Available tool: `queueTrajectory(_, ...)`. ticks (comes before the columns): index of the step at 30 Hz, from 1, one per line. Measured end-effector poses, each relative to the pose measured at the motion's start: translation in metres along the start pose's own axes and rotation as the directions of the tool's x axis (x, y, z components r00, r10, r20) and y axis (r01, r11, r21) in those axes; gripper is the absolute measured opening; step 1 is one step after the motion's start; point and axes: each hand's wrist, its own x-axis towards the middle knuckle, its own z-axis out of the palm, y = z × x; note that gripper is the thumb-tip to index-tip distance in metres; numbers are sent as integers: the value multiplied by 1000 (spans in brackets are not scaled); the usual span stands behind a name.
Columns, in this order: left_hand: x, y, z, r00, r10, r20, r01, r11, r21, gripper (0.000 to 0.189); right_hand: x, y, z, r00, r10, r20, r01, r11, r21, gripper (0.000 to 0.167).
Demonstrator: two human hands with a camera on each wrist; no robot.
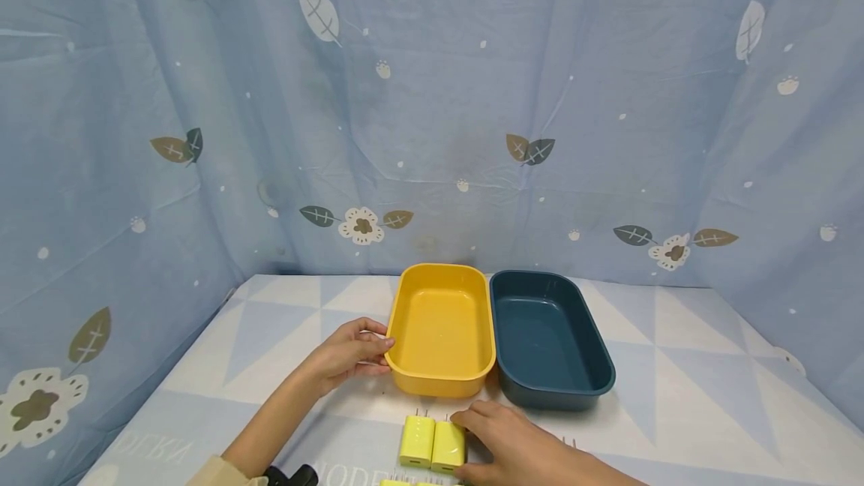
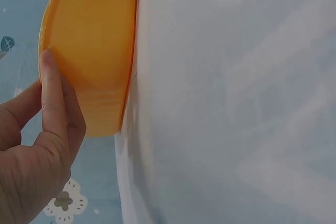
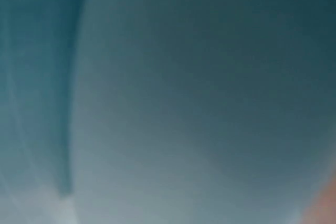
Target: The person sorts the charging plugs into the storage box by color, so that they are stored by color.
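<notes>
In the head view my left hand (image 1: pixel 354 355) holds the left rim of a yellow tray (image 1: pixel 442 385), thumb on the rim and fingers outside. The left wrist view shows that hand (image 2: pixel 44 135) pinching the edge of the orange-looking tray (image 2: pixel 94 51). My right hand (image 1: pixel 513 445) is in front of the trays, its fingers and thumb at the two ends of a yellow plug charger (image 1: pixel 448 447). A second yellow charger (image 1: pixel 417 441) lies against its left side, metal prongs pointing away. The right wrist view is a blur of dark blue.
A dark blue tray (image 1: pixel 550 396) stands right beside the yellow one. More yellow chargers (image 1: pixel 394 482) show at the bottom edge, and prongs of another (image 1: pixel 568 442) stick up behind my right forearm. A patterned blue curtain (image 1: pixel 432 111) hangs behind the table (image 1: pixel 675 396).
</notes>
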Motion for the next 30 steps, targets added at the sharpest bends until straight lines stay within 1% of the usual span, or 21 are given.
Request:
queueTrajectory(7,0,-1,-1,1000,5,8,-4,1000,-11,36,0,1,1,1000,-1,-15,2,1000,26,53)
queueTrajectory(14,0,-2,-1,1000,13,11,-13,1000,-20,37,-1,3,2,998,-52,-45,54,998,39,47)
queueTrajectory(26,0,-3,-3,999,26,28,-25,999,-35,36,-2,4,1,993,-82,-80,90,990,111,43)
queueTrajectory(30,-2,-4,-5,999,33,33,-31,999,-41,37,-4,5,-1,989,-106,-105,119,985,128,43)
